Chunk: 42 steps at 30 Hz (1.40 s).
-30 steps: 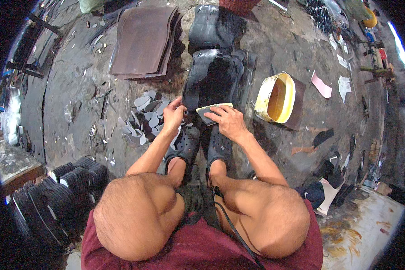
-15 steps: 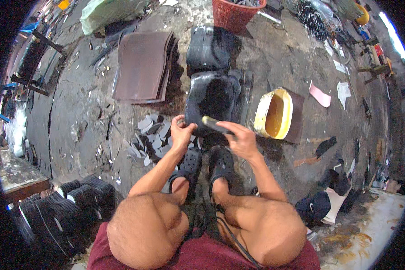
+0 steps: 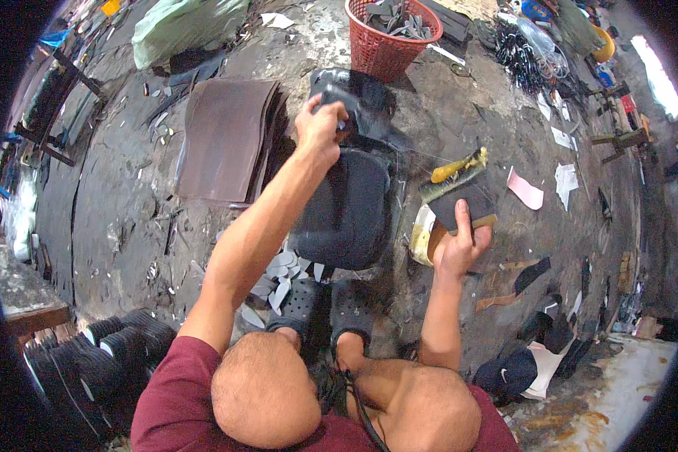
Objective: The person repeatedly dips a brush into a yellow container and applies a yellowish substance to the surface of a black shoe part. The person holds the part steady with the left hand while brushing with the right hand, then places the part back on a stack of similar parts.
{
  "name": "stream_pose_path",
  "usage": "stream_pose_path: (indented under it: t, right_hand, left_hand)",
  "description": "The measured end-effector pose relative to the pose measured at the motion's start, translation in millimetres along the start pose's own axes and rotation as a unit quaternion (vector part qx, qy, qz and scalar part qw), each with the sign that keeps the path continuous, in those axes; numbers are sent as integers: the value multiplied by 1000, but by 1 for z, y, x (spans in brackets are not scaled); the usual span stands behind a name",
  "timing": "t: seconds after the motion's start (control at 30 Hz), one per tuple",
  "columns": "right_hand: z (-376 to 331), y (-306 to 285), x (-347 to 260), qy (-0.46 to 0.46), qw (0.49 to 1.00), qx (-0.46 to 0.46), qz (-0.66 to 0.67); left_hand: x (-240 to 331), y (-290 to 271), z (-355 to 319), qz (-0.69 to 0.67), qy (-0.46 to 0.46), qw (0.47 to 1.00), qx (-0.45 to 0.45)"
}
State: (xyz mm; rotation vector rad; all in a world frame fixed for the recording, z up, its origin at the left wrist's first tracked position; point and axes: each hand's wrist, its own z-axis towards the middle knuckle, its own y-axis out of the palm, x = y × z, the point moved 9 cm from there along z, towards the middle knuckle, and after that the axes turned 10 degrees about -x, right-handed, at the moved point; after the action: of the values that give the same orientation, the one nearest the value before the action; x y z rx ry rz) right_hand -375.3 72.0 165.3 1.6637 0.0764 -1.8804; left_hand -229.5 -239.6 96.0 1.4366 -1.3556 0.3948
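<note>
My right hand (image 3: 463,245) grips a wide flat brush (image 3: 467,196) by its dark, plate-like body. Thick yellow glue coats its bristle edge. Below the brush, partly covered by it and the hand, stands a cut-open glue container (image 3: 422,235) with a yellow-smeared rim. Stretched far forward, my left hand (image 3: 322,129) has its fingers closed on a small dark piece (image 3: 340,99), blurred, above the farther black pile (image 3: 373,90). Between my arms lies a nearer black rounded slab (image 3: 344,211), apart from both hands.
Brown sheets (image 3: 226,139) are stacked to the left. A red basket (image 3: 388,56) of grey offcuts stands at the far side. Grey scraps (image 3: 279,279) lie by my shoes (image 3: 297,309). Several black soles (image 3: 102,358) are piled lower left, and a dark cap (image 3: 505,371) lies lower right.
My left hand has moved forward from the nearer slab to the farther pile. My right hand has carried the brush right, over the glue container, and turned it broadside.
</note>
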Motion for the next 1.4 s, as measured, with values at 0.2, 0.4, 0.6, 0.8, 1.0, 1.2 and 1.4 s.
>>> stream_pose_path:
  t: [0.2,0.4,0.6,0.8,1.0,1.2,1.4]
  right_hand:
    - [9,-17,-6,4,1000,13,-7]
    - [10,-13,9,20,999,-31,-19]
    - [7,-16,1,27,999,-29,-28]
    - [1,-4,3,26,998,-47,-39]
    - [6,13,10,10,980,-103,-168]
    - [14,61,61,78,920,-259,-283]
    - [23,100,103,57,818,-345,-457]
  left_hand:
    - [-18,-16,59,-42,32,997,49]
    - [-128,-117,133,4,-90,987,129]
    - [-141,-109,129,49,-69,978,192]
    - [-83,-70,88,538,177,810,152]
    - [-110,-28,-88,605,274,718,-208]
    - [-167,-79,-178,766,278,474,-335]
    - [-174,-92,-186,741,264,471,-399]
